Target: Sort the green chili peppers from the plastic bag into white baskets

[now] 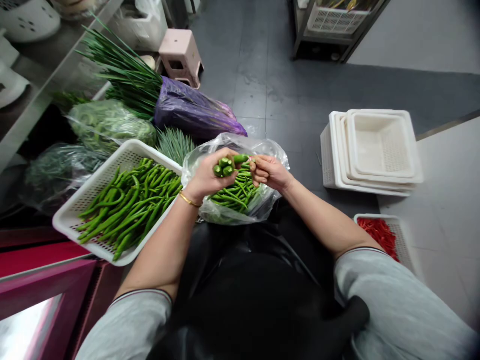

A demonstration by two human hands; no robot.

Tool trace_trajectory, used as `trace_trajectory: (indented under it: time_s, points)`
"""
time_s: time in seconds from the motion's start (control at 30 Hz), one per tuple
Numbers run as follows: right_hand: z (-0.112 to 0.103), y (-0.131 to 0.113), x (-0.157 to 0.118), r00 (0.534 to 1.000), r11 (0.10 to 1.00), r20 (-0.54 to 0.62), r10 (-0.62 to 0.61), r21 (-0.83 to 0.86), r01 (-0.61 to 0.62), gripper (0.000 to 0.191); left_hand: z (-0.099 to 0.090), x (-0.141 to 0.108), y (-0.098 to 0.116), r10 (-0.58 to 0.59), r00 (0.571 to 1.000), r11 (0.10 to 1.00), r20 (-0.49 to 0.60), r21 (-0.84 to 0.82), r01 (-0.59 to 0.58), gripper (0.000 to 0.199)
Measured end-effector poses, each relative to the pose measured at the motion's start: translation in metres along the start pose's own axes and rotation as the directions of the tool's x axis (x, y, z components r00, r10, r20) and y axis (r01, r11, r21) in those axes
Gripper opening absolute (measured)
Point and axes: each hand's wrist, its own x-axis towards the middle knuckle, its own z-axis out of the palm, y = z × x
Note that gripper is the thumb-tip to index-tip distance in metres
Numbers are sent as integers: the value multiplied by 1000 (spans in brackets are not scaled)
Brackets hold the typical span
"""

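My left hand [208, 176] is closed round several green chili peppers [224, 168], their blunt ends facing me. One more green pepper [240, 158] sticks out from it toward my right hand [273, 173], whose thumb and fingers pinch its stem end. Both hands are over an open clear plastic bag [270, 146] with many loose green peppers [238, 196] inside. To the left, a white perforated basket [62, 220] holds a heap of long green peppers [131, 207].
Left of the bag lie long green stalks [127, 75] in a purple wrapper [191, 107] and bagged greens [108, 125]. A pink stool [180, 47] stands behind. Stacked white baskets [382, 175] are on the right, near a basket of red peppers [378, 235].
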Motion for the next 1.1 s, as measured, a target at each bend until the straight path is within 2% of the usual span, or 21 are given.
trace_trajectory:
  time_s: [0.1, 0.13, 0.2, 0.27, 0.3, 0.4, 0.47, 0.57, 0.63, 0.7, 0.8, 0.83, 0.9, 1.0, 1.1]
  points:
    - [11, 21, -5, 992, 949, 119, 48, -316, -8, 40, -16, -10, 20, -75, 993, 978, -89, -202, 56, 43]
    - [14, 27, -6, 981, 886, 183, 66, -463, 27, 32, -21, -14, 25, -125, 987, 958, -99, -270, 94, 52]
    - [22, 35, -7, 944, 688, 310, 110, -709, 153, 22, -27, -24, 30, -247, 967, 902, -67, -379, 204, 59]
    - [26, 36, -8, 893, 487, 411, 184, -828, 280, 19, -26, -32, 30, -364, 932, 843, -4, -428, 327, 50]
    - [27, 33, -8, 876, 457, 434, 210, -836, 305, 18, -23, -34, 29, -410, 912, 818, 26, -432, 380, 43]
    - [20, 12, -10, 868, 526, 450, 212, -801, 286, 19, -4, -36, 18, -469, 877, 775, 101, -429, 464, 33]
    - [11, -12, -13, 891, 590, 427, 151, -763, 265, 19, 11, -33, 9, -441, 886, 782, 143, -422, 458, 33]
    - [-1, -52, -15, 921, 663, 391, -8, -687, 297, 19, 28, -28, 2, -369, 915, 799, 163, -447, 403, 38]
    - [-8, -73, -12, 935, 684, 334, -117, -655, 320, 21, 31, -26, 4, -368, 904, 742, 216, -518, 426, 45]
    - [-13, -82, -5, 960, 668, 211, -182, -690, 278, 26, 27, -26, 11, -407, 872, 654, 271, -580, 486, 53]
    - [-16, -64, 11, 986, 630, 24, -163, -767, 123, 34, 16, -24, 23, -484, 843, 602, 235, -609, 516, 59]
    - [-16, -51, 18, 994, 619, 10, -105, -782, 73, 36, 12, -24, 27, -501, 842, 605, 203, -613, 508, 58]
    - [-13, -18, 33, 994, 576, 55, 94, -818, -9, 37, 4, -23, 31, -520, 840, 612, 154, -618, 493, 53]
    - [-9, 27, 52, 923, 404, 58, 381, -908, -109, 36, -8, -26, 36, -540, 834, 615, 113, -624, 482, 47]
    - [-10, 43, 65, 866, 283, 17, 499, -948, -145, 36, -17, -30, 38, -529, 843, 647, 99, -595, 477, 47]
